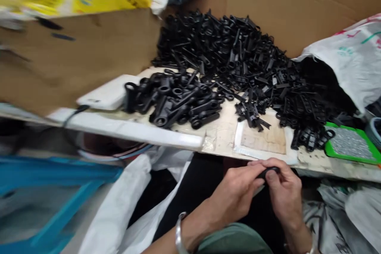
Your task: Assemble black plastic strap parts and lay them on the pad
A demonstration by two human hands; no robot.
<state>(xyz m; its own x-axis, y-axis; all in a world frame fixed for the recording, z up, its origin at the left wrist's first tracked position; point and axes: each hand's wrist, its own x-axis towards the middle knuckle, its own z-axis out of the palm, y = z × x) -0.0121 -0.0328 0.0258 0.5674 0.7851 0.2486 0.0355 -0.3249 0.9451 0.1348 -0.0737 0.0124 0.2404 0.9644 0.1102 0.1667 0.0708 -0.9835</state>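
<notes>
Just below the table's front edge, my left hand point(235, 190) and my right hand point(282, 190) meet around a small black plastic part point(269, 171). Fingers of both hands are closed on it, and they cover most of its shape. Above them on the table lies a pile of black parts with ring ends point(178, 99). A group of smaller black parts point(309, 109) sits to the right. Behind these rises a large heap of mixed black parts point(220, 43).
A green tray point(329, 151) of small silvery pieces stands at the right edge. A white box-like device point(107, 93) with a black cable lies left. Cardboard walls point(285, 4) enclose the back. White sacks point(354, 59) and a blue plastic stool point(74, 202) flank the workplace.
</notes>
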